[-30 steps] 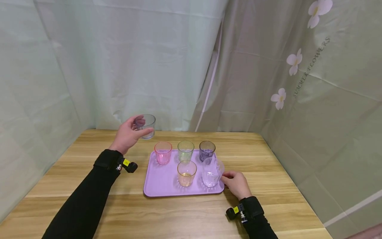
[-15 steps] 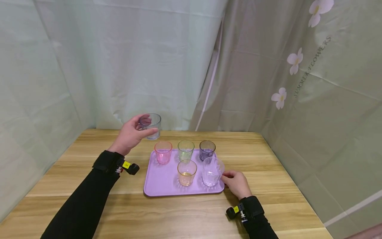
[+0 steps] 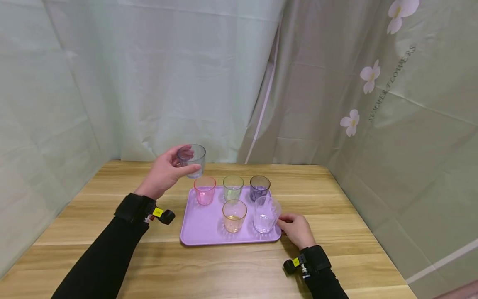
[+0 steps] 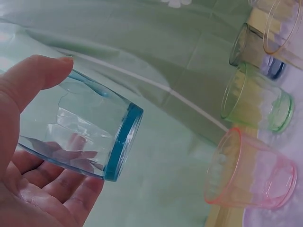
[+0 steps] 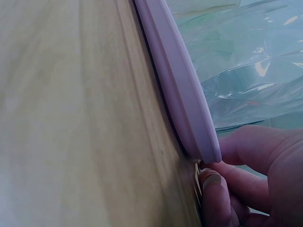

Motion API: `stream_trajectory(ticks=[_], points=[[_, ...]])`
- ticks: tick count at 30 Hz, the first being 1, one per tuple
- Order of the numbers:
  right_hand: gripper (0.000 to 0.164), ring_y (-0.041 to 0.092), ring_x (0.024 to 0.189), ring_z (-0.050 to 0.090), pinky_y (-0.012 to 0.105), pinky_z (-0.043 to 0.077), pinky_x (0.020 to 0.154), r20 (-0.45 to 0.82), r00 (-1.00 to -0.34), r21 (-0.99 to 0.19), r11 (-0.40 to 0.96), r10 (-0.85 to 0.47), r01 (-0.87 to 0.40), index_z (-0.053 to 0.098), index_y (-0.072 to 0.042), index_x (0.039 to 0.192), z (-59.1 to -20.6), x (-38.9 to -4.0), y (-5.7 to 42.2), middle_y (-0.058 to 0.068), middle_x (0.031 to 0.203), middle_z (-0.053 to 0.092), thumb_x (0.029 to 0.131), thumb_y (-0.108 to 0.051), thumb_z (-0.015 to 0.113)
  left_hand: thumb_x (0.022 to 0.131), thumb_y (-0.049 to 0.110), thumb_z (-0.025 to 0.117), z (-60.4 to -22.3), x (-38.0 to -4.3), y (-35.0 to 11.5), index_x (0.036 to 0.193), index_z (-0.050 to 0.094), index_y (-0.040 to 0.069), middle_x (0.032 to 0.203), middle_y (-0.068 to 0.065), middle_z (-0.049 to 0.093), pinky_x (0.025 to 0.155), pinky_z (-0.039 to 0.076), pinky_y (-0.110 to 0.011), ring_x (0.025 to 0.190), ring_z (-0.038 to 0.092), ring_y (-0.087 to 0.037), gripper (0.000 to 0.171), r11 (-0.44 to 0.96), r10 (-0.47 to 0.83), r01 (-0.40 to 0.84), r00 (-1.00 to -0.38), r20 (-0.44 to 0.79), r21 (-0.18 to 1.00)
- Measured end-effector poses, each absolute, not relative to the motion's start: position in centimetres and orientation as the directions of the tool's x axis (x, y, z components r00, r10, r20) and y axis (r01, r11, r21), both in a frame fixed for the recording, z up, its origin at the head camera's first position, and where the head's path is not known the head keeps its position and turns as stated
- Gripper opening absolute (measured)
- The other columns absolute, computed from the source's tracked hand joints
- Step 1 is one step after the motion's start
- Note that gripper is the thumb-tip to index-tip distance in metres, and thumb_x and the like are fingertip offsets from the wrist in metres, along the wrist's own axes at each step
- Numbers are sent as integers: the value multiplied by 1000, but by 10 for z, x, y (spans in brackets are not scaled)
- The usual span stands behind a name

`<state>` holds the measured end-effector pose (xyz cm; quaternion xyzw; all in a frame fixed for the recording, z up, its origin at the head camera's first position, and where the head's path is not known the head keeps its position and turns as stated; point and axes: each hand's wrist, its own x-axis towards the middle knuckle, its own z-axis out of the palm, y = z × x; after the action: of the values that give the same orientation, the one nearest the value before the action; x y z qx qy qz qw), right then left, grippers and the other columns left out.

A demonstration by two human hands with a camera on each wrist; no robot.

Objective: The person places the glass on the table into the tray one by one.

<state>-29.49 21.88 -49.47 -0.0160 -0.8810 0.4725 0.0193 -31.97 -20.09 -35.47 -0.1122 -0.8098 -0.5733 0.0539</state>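
My left hand (image 3: 162, 172) holds a blue-tinted clear glass (image 3: 196, 162) in the air behind the tray's back left corner. In the left wrist view, the thumb lies on one side of this glass (image 4: 94, 120) and the fingers on the other. My right hand (image 3: 297, 231) grips the front right corner of a purple tray (image 3: 201, 230). The right wrist view has the tray rim (image 5: 182, 85) between a finger above and fingers below. On the tray stand a pink glass (image 3: 205, 196), a green glass (image 3: 233, 193), a dark glass (image 3: 259, 192), an amber glass (image 3: 234, 222) and a colourless glass (image 3: 264, 222).
The tray lies on a wooden table (image 3: 231, 274). Its front left part is bare, beside the amber glass. Pale curtains (image 3: 186, 83) hang behind the table and along both sides.
My left hand has moved right with the blue-tinted glass, lately a little lower, so it is now just behind the pink glass. My right hand and the tray have stayed in place.
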Motion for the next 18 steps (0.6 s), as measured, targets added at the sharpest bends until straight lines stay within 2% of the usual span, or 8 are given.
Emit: stream_trajectory(ticks=[12,18], points=[[22,16,84,71,28,58,72,9,-999,-827,562,44,18,81,3,114,-492,-293,218,13,105,81,101,-13,77,98,36,86,-352,-308,-196,167,43,15,161,-12,57,101,54,-16,146,58,-35,83,346,156,258,-964,216,902],[21,17,84,71,29,58,72,13,-999,-825,565,39,11,81,4,114,-491,-292,218,13,104,80,101,-12,76,97,33,87,-352,-302,-194,165,45,15,160,-12,58,100,54,-13,147,59,-33,82,329,172,266,-960,220,906]])
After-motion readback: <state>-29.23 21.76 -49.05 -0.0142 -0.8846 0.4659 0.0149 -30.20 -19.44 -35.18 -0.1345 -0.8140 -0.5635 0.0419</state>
